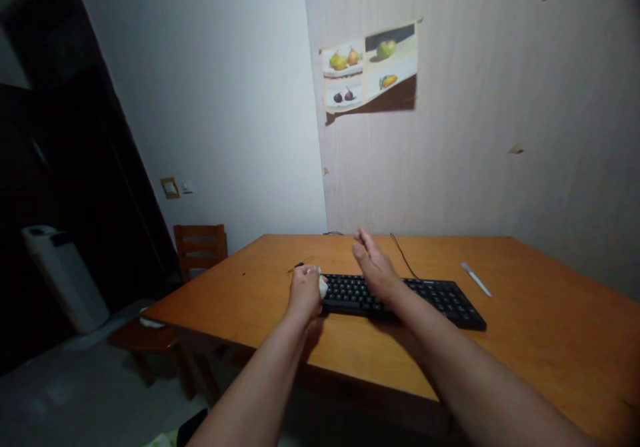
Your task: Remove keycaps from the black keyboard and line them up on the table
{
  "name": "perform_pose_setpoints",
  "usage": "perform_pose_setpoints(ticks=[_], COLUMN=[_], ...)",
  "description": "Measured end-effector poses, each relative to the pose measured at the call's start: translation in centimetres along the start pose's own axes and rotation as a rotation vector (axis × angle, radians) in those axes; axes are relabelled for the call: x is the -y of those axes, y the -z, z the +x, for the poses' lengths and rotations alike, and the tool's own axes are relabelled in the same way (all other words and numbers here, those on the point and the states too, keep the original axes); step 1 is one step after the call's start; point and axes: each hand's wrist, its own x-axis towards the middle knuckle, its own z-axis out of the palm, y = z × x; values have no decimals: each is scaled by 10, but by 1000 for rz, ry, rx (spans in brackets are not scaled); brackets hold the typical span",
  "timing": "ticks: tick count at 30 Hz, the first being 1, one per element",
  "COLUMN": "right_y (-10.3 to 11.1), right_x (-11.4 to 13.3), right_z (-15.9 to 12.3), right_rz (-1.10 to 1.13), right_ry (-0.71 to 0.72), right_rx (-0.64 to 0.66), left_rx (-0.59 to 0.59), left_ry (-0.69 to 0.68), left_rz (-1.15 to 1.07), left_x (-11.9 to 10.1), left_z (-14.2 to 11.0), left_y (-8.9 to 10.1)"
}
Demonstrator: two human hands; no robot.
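Observation:
A black keyboard (350, 293) with a cable lies across the wooden table (540, 340) in front of me. At its left end my left hand (304, 290) is closed around a crumpled white tissue or cloth (323, 286), only part of which shows. The keyboard's left edge is hidden behind that hand. My right hand (376, 263) is held over the middle of the keys, fingers stretched out and pointing away from me, with nothing visible in it. Whether it touches the keys I cannot tell.
Right of the keyboard lies a white brush or pen (477, 280). A small dark thin item (300, 264) rests beyond my left hand. A wooden chair (200, 247) stands left of the table. Fruit pictures (370, 67) hang on the wall behind.

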Motion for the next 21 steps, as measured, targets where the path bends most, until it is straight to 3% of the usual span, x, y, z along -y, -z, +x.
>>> perform_pose_setpoints(ticks=[3,5,10,14,17,21], right_y=[25,39,84,118,124,117], right_x=[-4,-7,-28,-62,-81,-85], right_z=[16,23,23,1,-12,-15], right_rz=[-43,-101,-421,-664,-752,-828], right_ry=[-59,-86,-106,-189,-265,-279], right_rx=[-253,-301,-166,-212,-129,-23], left_rx=[29,89,293,397,449,538], left_ry=[-42,-98,-317,-293,-261,-307], left_rz=[250,424,701,700,672,698], left_x=[-11,-18,-30,-29,-24,-17], left_z=[14,22,26,18,17,23], left_y=[22,33,45,41,36,28])
